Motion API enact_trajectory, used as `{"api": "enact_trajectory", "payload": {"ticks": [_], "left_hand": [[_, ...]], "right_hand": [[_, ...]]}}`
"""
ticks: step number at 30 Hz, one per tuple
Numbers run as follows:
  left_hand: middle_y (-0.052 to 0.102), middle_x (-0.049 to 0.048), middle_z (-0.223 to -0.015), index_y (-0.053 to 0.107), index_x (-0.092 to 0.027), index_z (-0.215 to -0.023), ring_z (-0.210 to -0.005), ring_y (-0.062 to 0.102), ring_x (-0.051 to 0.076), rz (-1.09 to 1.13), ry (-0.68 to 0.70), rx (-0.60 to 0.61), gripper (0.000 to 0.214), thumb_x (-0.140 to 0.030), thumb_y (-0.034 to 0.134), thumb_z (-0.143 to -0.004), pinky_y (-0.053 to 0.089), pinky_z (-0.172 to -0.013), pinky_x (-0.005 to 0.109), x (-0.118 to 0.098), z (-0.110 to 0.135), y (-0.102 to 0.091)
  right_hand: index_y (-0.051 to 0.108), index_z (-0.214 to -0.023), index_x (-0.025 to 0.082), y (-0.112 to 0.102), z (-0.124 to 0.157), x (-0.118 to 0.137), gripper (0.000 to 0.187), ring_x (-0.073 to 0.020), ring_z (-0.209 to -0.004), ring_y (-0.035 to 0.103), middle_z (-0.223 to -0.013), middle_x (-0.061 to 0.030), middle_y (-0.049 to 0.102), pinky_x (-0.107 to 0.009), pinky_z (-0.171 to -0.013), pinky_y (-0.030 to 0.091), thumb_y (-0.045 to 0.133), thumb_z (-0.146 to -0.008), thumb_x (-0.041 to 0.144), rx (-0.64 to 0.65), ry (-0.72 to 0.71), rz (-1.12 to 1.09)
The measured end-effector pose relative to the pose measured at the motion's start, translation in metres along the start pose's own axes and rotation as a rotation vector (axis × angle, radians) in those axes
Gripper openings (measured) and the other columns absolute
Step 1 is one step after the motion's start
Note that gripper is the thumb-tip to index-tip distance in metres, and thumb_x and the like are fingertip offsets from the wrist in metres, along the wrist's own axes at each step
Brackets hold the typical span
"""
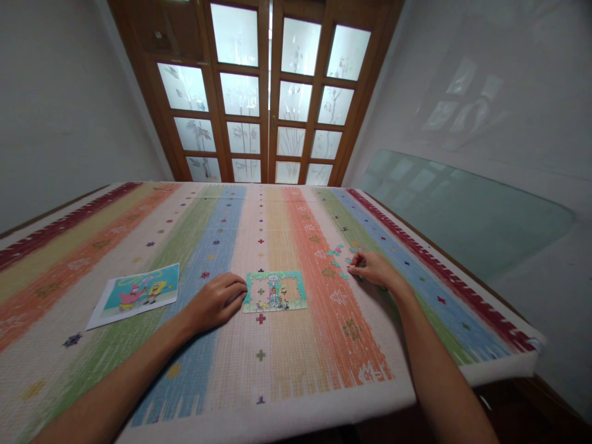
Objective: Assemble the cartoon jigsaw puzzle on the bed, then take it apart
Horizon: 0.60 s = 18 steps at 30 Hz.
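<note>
A small jigsaw puzzle (275,291), partly filled with two gaps in it, lies on the striped cloth. My left hand (216,300) rests with curled fingers against the puzzle's left edge. My right hand (374,267) lies to the right of the puzzle, fingers pinched on a loose piece among several scattered teal puzzle pieces (336,254).
A cartoon reference picture (136,294) lies at the left on the striped tablecloth (287,364). A wooden glass-paned door (266,92) stands behind the table. A glass sheet (462,209) leans on the right wall. The table's front edge is close to me.
</note>
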<state>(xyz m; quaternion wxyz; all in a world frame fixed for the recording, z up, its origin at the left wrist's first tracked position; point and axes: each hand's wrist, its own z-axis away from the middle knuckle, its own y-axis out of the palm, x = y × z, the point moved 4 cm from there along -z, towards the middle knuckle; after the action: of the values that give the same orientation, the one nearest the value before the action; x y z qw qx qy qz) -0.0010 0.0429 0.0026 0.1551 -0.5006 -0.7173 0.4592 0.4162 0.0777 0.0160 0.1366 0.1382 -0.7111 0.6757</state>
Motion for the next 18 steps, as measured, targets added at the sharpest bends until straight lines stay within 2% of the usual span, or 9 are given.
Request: {"api": "enact_trajectory", "payload": {"ticks": [3,7,10,13,16,18], "left_hand": [[0.07,0.0098,-0.099,0.069,-0.017,-0.101,-0.089,0.066,0.021,-0.003,0.003,-0.006,0.019,-0.02,0.05,-0.101,0.055,-0.081,0.036,0.0,0.0,0.0],[0.069,0.0098,-0.099,0.068,-0.017,-0.101,-0.088,0.066,0.022,-0.012,0.017,-0.005,0.019,-0.02,0.05,-0.101,0.055,-0.08,0.036,0.001,0.001,0.001],[0.069,0.0096,-0.099,0.067,-0.017,-0.101,-0.088,0.065,0.022,-0.022,0.025,-0.011,0.018,-0.02,0.05,-0.102,0.055,-0.08,0.037,0.002,0.002,0.001],[0.069,0.0095,-0.099,0.067,-0.017,-0.102,-0.088,0.065,0.021,-0.024,0.023,-0.014,0.018,-0.02,0.049,-0.102,0.055,-0.081,0.036,0.002,0.002,0.0],[0.069,0.0095,-0.099,0.067,-0.017,-0.102,-0.088,0.065,0.021,-0.028,0.024,-0.01,0.019,-0.019,0.049,-0.102,0.055,-0.081,0.036,0.001,0.001,0.0],[0.069,0.0096,-0.099,0.068,-0.016,-0.101,-0.088,0.065,0.021,-0.025,0.025,-0.005,0.019,-0.019,0.049,-0.101,0.055,-0.08,0.036,0.0,0.001,0.0]], "right_hand": [[0.066,-0.072,0.02,-0.001,0.001,0.012,0.005,-0.018,-0.065,0.063,-0.071,-0.0046,0.072,-0.027,-0.061,0.043,0.066,-0.076,0.023,-0.013,-0.055,-0.082],[0.069,-0.079,0.019,0.006,0.005,0.046,0.009,-0.0169,-0.066,0.065,-0.076,-0.0057,0.074,-0.027,-0.062,0.046,0.065,-0.083,0.027,0.022,-0.188,-0.302],[0.071,-0.084,0.018,0.023,0.011,0.077,0.015,-0.0152,-0.062,0.065,-0.075,-0.0056,0.074,-0.026,-0.06,0.048,0.066,-0.087,0.032,0.133,-0.27,-0.491],[0.07,-0.087,0.018,0.047,0.018,0.101,0.017,-0.0146,-0.061,0.065,-0.074,-0.0048,0.073,-0.026,-0.059,0.049,0.068,-0.087,0.035,0.253,-0.282,-0.673],[0.071,-0.089,0.018,0.066,0.022,0.114,0.015,-0.0128,-0.057,0.06,-0.075,-0.0044,0.073,-0.026,-0.054,0.046,0.068,-0.088,0.032,0.284,-0.255,-0.76],[0.072,-0.088,0.018,0.073,0.023,0.12,0.01,-0.0129,-0.058,0.059,-0.077,-0.0047,0.074,-0.026,-0.055,0.045,0.069,-0.088,0.027,0.251,-0.26,-0.751]]}}
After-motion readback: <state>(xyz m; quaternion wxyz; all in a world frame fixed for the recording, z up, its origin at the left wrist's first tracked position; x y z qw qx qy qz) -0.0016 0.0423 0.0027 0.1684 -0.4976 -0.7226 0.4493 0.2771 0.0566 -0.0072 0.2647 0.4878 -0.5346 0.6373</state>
